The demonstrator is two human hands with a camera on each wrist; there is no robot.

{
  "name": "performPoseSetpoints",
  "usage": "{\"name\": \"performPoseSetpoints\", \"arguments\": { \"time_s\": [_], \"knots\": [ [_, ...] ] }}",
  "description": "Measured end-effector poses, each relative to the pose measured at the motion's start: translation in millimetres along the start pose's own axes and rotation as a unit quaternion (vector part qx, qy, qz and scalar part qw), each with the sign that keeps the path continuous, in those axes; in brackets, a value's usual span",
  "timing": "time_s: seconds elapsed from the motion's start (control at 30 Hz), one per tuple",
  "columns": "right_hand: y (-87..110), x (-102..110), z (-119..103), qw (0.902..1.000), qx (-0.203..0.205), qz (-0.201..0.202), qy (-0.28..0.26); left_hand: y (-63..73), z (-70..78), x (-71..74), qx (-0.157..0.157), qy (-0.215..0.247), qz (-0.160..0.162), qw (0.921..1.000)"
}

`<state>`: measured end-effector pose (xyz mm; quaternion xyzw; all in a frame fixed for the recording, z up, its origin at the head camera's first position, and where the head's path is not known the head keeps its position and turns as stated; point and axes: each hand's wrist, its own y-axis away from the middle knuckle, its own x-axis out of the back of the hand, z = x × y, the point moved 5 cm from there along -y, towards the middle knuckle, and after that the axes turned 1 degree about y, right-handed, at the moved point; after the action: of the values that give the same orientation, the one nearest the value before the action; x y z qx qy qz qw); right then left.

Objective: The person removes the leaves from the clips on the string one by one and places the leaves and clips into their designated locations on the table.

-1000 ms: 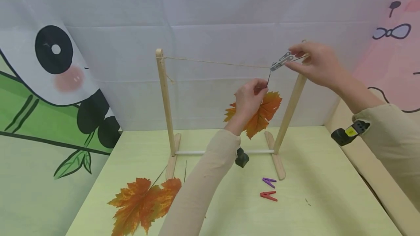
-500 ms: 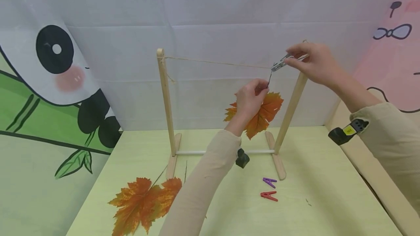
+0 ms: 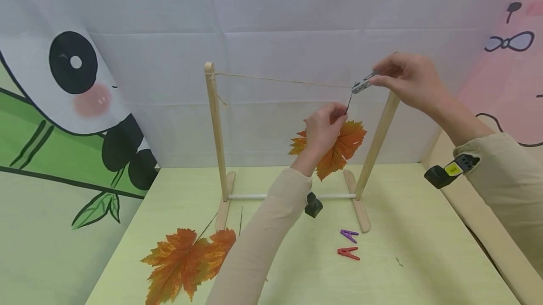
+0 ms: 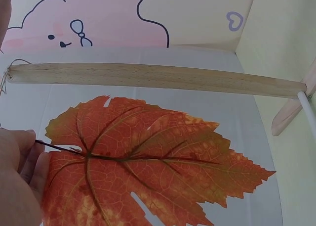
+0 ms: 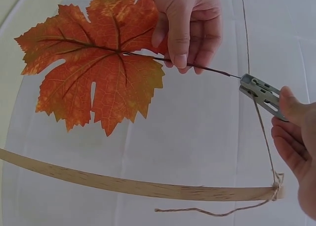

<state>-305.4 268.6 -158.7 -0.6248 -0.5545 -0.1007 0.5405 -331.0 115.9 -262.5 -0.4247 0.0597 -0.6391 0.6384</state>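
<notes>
My left hand (image 3: 324,126) pinches the dark stem of an orange artificial maple leaf (image 5: 98,63), which hangs below the string (image 3: 280,80). Beside the right post, my right hand (image 3: 409,78) holds a grey metal clothespin (image 5: 261,95) between thumb and fingers. In the right wrist view the clothespin's tip sits at the string and at the end of the leaf stem (image 5: 212,69). Whether its tip is fully closed on both is too small to tell. The left wrist view shows the leaf spread beside my fingers, its stem end out of sight.
The string runs between two wooden posts (image 3: 216,135) of a stand with a white crossbar (image 3: 246,197). More maple leaves (image 3: 182,262) lie at the table's front left. A purple clothespin (image 3: 349,235) and a red clothespin (image 3: 349,253) lie right of centre.
My right hand and the metal clothespin have shifted only slightly, and the clothespin's handles look closer together than a second ago. The left hand keeps its hold on the stem.
</notes>
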Motion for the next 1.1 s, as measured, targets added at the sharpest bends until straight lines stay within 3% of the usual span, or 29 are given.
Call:
{"name": "performPoseSetpoints", "arguments": {
  "time_s": [0.33, 0.53, 0.7, 1.1],
  "knots": [
    [-0.4, 5.8, -3.7, 0.9983, 0.029, 0.049, 0.015, 2.3, -2.7, 0.6, 0.009, 0.015, -0.005, 0.9998],
    [0.7, 14.8, -5.9, 0.9926, 0.042, 0.112, 0.021, 3.2, -2.1, 2.0, 0.005, 0.017, -0.01, 0.9998],
    [3.0, 17.8, -6.2, 0.9862, 0.053, 0.156, -0.012, 4.5, -5.5, 2.7, 0.002, 0.018, -0.008, 0.9998],
    [13.0, 9.4, -11.4, 0.9777, 0.104, 0.178, -0.039, 13.9, -25.0, 10.2, 0.018, 0.026, -0.001, 0.9995]
  ]
}}
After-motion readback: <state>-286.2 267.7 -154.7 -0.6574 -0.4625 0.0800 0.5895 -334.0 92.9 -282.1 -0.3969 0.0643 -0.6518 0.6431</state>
